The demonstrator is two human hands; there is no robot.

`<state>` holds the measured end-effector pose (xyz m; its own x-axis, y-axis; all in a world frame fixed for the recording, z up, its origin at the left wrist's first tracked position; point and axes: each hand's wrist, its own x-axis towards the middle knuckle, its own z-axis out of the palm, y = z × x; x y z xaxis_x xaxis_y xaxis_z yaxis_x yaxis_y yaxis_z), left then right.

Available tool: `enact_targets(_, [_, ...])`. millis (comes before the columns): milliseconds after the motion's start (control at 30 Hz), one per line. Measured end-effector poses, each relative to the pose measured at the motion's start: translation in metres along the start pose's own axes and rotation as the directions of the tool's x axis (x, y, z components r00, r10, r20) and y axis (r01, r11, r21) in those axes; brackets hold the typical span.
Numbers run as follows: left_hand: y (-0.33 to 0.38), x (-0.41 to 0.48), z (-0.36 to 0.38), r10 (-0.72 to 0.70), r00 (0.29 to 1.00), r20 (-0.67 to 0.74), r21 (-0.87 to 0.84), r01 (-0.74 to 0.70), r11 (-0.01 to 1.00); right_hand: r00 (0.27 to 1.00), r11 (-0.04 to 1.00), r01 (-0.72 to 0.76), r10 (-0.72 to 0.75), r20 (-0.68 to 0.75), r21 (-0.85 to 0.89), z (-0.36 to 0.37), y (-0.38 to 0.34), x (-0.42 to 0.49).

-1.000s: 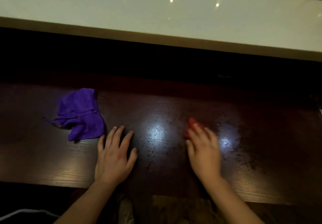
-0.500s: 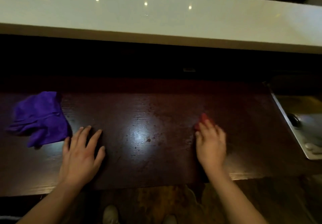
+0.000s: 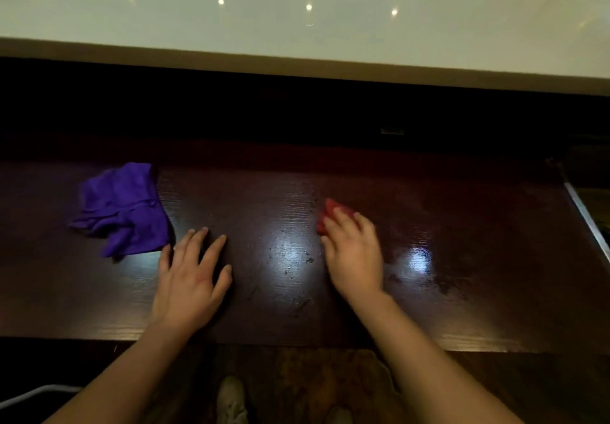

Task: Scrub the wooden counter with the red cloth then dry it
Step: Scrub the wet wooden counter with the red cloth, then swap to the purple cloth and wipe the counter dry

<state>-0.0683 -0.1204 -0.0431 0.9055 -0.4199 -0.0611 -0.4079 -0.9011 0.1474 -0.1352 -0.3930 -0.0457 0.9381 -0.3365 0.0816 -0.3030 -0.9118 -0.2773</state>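
The dark wooden counter (image 3: 462,225) runs across the view, wet and shiny in patches with dark specks. My right hand (image 3: 355,255) presses flat on the red cloth (image 3: 328,214), which shows only as a small corner past my fingertips; the remainder is hidden under the palm. My left hand (image 3: 191,281) lies flat on the counter with fingers spread, holding nothing, just right of a crumpled purple cloth (image 3: 122,209) and not touching it.
A raised pale countertop (image 3: 297,27) runs along the back above a dark gap. A metal sink edge (image 3: 587,222) shows at the far right. Below the counter's front edge are the floor and my shoes (image 3: 231,400).
My right hand and the red cloth slid right and then back left over the wet patch. The view swung right, showing the sink, then returned. My left hand stayed planted.
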Motion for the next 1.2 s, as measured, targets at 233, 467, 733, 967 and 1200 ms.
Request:
enact_targets(233, [-0.002,0.001,-0.002,0.008,0.999,-0.034,-0.062,-0.01,0.998,0.954,0.957,0.289,-0.29,-0.08,-0.023,0.0,0.02,-0.024])
enact_targets(467, [-0.004,0.002,-0.002,0.004,0.999,-0.036,-0.099,-0.007,0.995,0.977,0.993,-0.112,0.118,-0.177,0.044,0.011,-0.017,0.036])
enact_targets(733, [-0.01,-0.003,-0.002,-0.032,0.995,-0.094,-0.192,0.014,0.981,0.908,0.895,0.418,-0.413,-0.068,0.154,0.024,-0.108,0.065])
enact_targets(967, [-0.014,-0.003,0.006,-0.065,0.973,-0.22,-0.267,0.004,0.964,0.916,0.871,0.4,-0.392,-0.085,0.284,0.015,-0.154,0.118])
enact_targets(1200, [-0.017,0.001,0.012,-0.016,0.977,-0.213,-0.196,-0.027,0.98,0.929,0.892,0.358,-0.371,-0.004,0.277,0.05,-0.225,0.156])
